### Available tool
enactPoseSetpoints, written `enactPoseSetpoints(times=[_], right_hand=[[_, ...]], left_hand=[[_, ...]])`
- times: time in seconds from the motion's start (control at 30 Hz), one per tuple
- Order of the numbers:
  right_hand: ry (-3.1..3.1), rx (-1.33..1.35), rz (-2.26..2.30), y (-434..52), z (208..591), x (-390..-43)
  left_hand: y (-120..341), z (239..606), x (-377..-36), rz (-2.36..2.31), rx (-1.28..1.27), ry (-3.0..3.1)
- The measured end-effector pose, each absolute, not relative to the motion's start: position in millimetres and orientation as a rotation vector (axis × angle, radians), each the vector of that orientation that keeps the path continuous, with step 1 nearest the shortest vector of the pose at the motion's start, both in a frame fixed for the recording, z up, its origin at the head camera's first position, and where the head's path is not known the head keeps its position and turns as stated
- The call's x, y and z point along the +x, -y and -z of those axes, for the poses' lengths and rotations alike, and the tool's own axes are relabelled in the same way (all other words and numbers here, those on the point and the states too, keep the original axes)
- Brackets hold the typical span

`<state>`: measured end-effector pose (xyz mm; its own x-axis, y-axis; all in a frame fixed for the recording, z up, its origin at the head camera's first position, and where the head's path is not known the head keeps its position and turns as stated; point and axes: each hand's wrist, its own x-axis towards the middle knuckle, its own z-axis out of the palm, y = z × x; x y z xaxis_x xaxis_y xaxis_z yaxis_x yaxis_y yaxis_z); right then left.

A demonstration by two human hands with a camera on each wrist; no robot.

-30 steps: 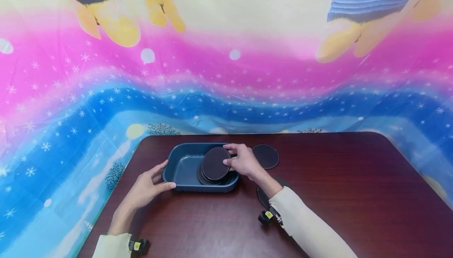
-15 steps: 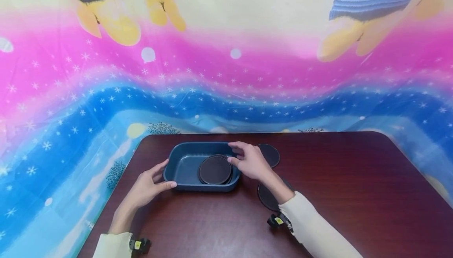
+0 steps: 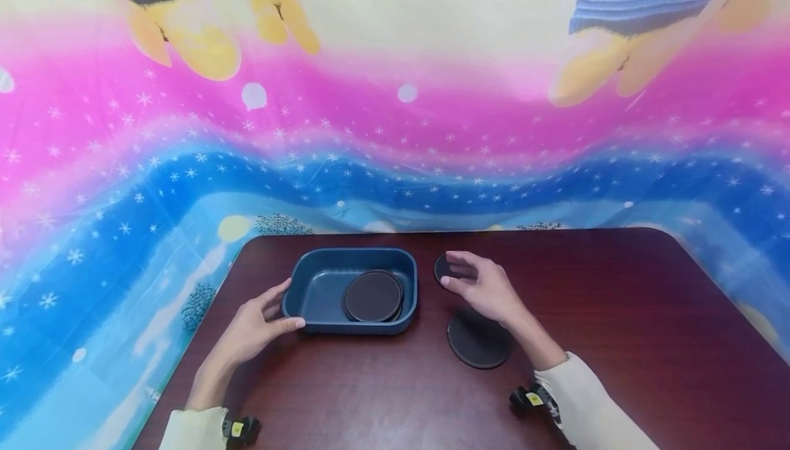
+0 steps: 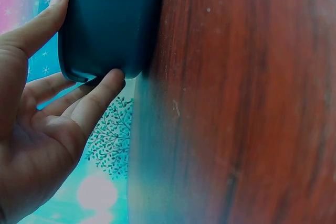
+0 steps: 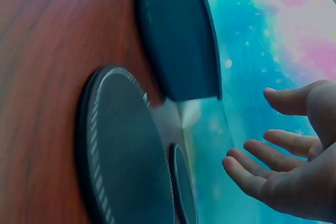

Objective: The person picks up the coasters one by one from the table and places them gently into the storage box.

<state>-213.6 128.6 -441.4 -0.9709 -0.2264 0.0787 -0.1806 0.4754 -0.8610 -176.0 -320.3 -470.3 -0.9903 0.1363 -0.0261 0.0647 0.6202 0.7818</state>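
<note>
My left hand [image 3: 249, 326] holds the left end of a deep blue rectangular container [image 3: 317, 299], its thumb at the front corner and fingers along the end wall. In the left wrist view, thumb and fingertips touch the container [image 4: 107, 30]. Inside, toward the right, lies a stack of round dark brown coasters [image 3: 373, 295]. My right hand [image 3: 487, 289] is off the container with nothing in it, fingers apart and loosely bent. It overlaps the far coaster [image 3: 439, 269] in the head view. Nearer, a second loose coaster [image 3: 478, 341] lies on the table; its stitched edge shows in the right wrist view.
The dark red-brown wooden table [image 3: 617, 340] carries the container and the loose coasters. Behind it and at its sides hangs a colourful cloth [image 3: 345, 127] with snowflakes and cartoon figures. Each wrist wears a small black camera [image 3: 524, 398].
My right hand has let go of a coaster, which now lies flat on the stack in the container. The hand has moved right, toward the far coaster. My left hand has stayed put.
</note>
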Motion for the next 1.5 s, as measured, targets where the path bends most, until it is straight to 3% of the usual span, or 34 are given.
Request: enactPoseSetpoints(times=[0.83, 1.5], right_hand=[[-2.756, -0.444, 1.239, -205.1, 462.0, -190.8], [-2.810, -0.546, 0.872, -199.4, 466.8, -171.1]], left_hand=[[319.4, 468.8, -174.7, -1.344, 0.174, -2.740], [321.2, 469.1, -176.1, -1.335, 0.161, -2.723]])
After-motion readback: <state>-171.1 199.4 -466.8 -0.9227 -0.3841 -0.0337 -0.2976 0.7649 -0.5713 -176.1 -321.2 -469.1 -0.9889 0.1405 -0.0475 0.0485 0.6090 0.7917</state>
